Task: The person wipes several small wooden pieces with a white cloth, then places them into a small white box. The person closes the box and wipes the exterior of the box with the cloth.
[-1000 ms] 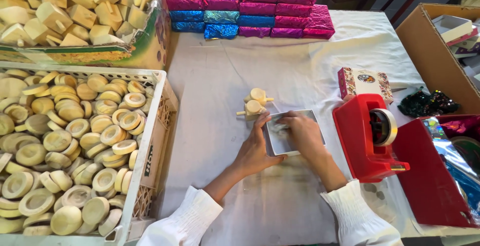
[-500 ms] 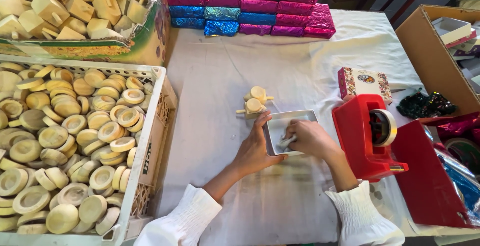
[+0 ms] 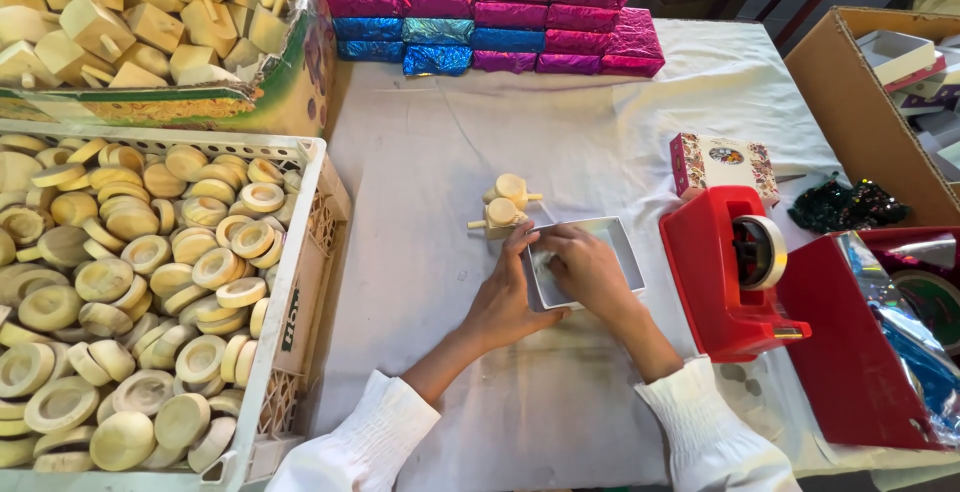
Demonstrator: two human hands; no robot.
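From the head camera, a small open white box (image 3: pixel 585 262) lies on the cloth-covered surface (image 3: pixel 450 142). The left hand (image 3: pixel 508 297) rests against the box's left wall, its fingers (image 3: pixel 520 244) laid flat along the edge, not clenched. The right hand (image 3: pixel 585 267) reaches into the box, fingers curled down over its floor; whether they pinch anything there I cannot tell. Two small wooden tops (image 3: pixel 503 205) stand just beyond the box's far left corner. Right of the box sits a red tape dispenser (image 3: pixel 725 272), with a small patterned box (image 3: pixel 722 164) behind it. Left of the box, well apart, a white crate (image 3: pixel 300 282) holds wooden discs (image 3: pixel 150 282). Far beyond the box, foil-wrapped packages (image 3: pixel 490 12) are stacked.
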